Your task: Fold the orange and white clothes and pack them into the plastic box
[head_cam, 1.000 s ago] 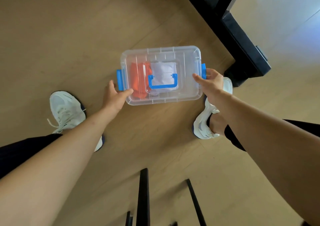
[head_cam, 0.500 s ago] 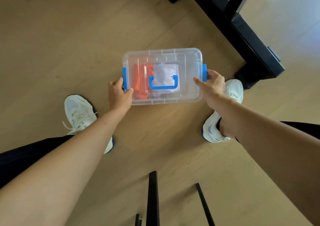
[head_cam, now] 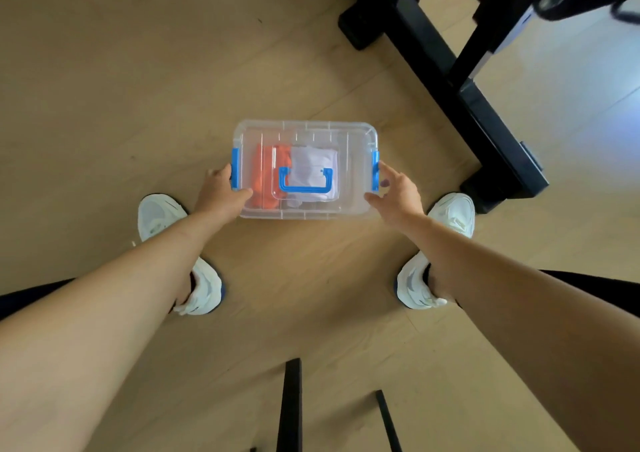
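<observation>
**While the plastic box point(head_cam: 353, 178) rests on the floor point(head_cam: 138, 88), lid on**

As I look down, the box sits between my white shoes point(head_cam: 162, 216), blue handle point(head_cam: 304, 188) lying flat. Orange clothes point(head_cam: 265, 178) are in its left part, with white clothes point(head_cam: 313, 162) just beside them under the handle. Left grip point(head_cam: 218, 195) holds the box's left end, thumb on the lid, fingers by the left latch point(head_cam: 235, 167). Right grip point(head_cam: 398, 192) is spread, fingers straight, near the right latch point(head_cam: 375, 171); contact uncertain.
</observation>
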Demonstrator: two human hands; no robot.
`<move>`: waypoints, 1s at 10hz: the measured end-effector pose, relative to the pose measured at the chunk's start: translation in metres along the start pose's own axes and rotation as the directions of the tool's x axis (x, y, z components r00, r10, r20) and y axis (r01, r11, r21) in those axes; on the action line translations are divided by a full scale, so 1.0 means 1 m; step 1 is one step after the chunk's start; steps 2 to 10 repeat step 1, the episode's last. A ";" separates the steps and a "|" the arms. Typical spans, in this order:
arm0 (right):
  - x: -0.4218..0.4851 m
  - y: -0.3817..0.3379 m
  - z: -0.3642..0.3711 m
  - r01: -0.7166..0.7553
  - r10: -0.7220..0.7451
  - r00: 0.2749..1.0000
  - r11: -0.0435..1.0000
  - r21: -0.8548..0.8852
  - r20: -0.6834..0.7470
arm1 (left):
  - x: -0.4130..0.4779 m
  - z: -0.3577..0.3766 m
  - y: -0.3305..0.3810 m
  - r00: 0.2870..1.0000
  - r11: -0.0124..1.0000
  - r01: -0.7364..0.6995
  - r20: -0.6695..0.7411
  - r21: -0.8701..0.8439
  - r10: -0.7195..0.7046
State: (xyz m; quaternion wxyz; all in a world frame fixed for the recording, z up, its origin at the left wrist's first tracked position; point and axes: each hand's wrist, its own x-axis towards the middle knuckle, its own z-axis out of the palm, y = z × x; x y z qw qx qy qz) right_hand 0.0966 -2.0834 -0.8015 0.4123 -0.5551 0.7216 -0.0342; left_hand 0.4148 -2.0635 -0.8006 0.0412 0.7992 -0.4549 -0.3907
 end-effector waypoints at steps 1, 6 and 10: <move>-0.010 -0.005 -0.021 -0.071 0.099 0.976 0.987 -0.147 0.193 | -0.013 -0.020 0.012 0.998 1.000 -0.001 0.058 -0.004 0.001; -0.010 -0.005 -0.021 -0.071 0.099 0.976 0.987 -0.147 0.193 | -0.013 -0.020 0.012 0.998 1.000 -0.001 0.058 -0.004 0.001; -0.010 -0.005 -0.021 -0.071 0.099 0.976 0.987 -0.147 0.193 | -0.013 -0.020 0.012 0.998 1.000 -0.001 0.058 -0.004 0.001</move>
